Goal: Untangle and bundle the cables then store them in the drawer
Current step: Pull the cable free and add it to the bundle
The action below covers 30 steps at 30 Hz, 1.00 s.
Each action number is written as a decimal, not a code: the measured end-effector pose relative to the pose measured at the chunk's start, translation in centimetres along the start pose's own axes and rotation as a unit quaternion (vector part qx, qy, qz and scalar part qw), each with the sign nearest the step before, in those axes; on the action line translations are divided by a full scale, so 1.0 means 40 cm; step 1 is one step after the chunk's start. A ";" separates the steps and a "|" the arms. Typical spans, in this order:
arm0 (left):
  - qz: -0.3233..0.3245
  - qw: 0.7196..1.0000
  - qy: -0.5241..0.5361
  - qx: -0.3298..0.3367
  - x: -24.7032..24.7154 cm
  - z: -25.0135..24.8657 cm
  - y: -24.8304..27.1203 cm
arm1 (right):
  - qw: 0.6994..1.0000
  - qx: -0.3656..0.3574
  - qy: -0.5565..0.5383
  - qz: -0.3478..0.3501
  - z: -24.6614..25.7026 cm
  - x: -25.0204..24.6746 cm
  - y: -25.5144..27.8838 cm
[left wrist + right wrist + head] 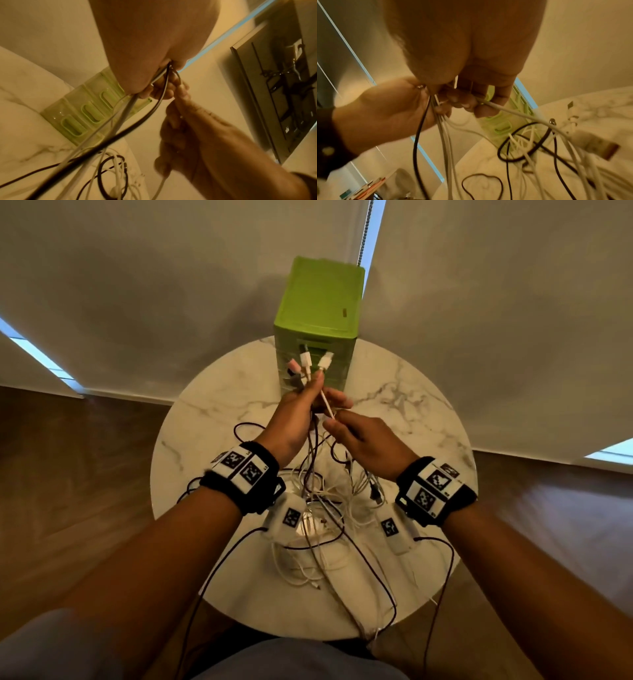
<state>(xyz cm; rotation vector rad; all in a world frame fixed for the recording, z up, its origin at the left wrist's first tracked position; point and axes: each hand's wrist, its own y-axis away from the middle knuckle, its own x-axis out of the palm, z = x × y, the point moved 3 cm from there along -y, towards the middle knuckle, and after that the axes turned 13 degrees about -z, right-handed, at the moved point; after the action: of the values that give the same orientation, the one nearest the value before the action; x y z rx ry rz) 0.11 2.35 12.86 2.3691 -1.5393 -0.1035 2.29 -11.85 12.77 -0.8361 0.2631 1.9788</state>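
Forearms (191, 546) nearest the lens, banded at the wrists with black straps and printed markers. Left hand (294, 419) raised above mid-table, fingers curled round a sheaf of cables (313, 446), plug ends (310, 361) fanned out at 12 o'clock beyond the fingertips. Right hand (366, 440) just at 4 o'clock of it, thumb and forefinger pinching one white cable (328, 405) that runs up to a white USB plug (325, 360). Below both hands, black and white leads hanging down into a loose tangle (322, 508) on the round marble table (428, 419), trailing to 6 o'clock over the near edge. Green drawer unit (320, 313) standing at 12 o'clock on the far rim, drawers apparently all closed.

Step in hand, by the look of it: gathering connector ends together, still within untangling. Next move probably calls for drawing the pinched cable free of the heap, aligning its plug with the others, then coiling. Bundling and stowing not yet begun.
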 end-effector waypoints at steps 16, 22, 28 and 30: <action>-0.098 0.964 0.223 0.103 -0.187 -0.210 -0.039 | 0.983 0.171 0.028 0.067 -0.256 -0.020 0.116; -0.025 0.990 -0.112 0.080 -0.124 -0.071 0.036 | 0.993 0.103 0.039 -0.053 -0.134 -0.085 0.014; 0.020 0.979 -0.194 0.062 -0.055 -0.003 0.082 | 0.990 -0.002 0.103 -0.099 -0.015 -0.076 -0.011; 0.016 0.984 -0.169 0.054 -0.046 0.000 0.080 | 0.987 -0.014 0.108 -0.118 0.013 -0.084 -0.010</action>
<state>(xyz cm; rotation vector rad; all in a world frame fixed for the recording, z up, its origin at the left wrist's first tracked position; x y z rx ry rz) -3.48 2.80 13.63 2.5080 -1.7723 -0.4464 3.47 -13.68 15.42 -1.0528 0.2493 1.6760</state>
